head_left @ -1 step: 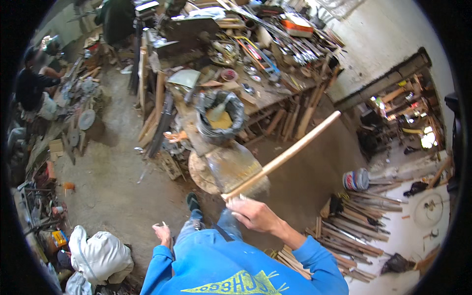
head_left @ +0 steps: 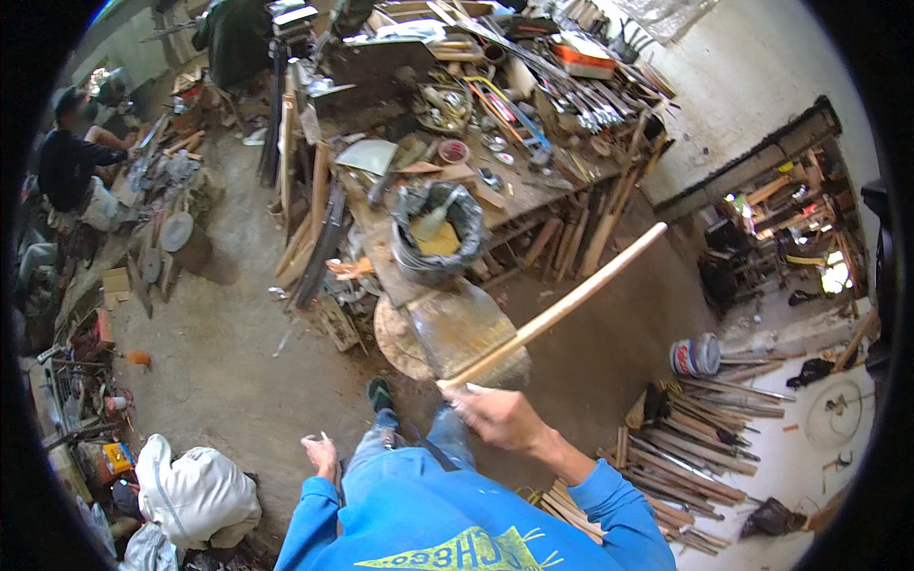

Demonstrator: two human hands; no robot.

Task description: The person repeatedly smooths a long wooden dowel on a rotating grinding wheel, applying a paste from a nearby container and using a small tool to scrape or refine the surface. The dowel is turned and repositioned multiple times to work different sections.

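My right hand is closed around the near end of a long, pale wooden stick. The stick slants up and away to the right, passing in front of a worn board on a round-topped stand. Some motion blur softens the right hand's fingers. Down by my left thigh, my left hand hangs with its fingers apart, and I see no tool in it. Beyond the board, a bucket lined with a black bag holds yellowish material and a translucent scoop-like thing.
A cluttered workbench with tools, a tape roll and scraps stands ahead. Wooden strips and a paint bucket lie at right. A white sack rests at lower left. Another person sits at far left.
My view has shifted slightly, so the bench and bucket appear a little further right and lower. The stick stays in my right hand at much the same slant.
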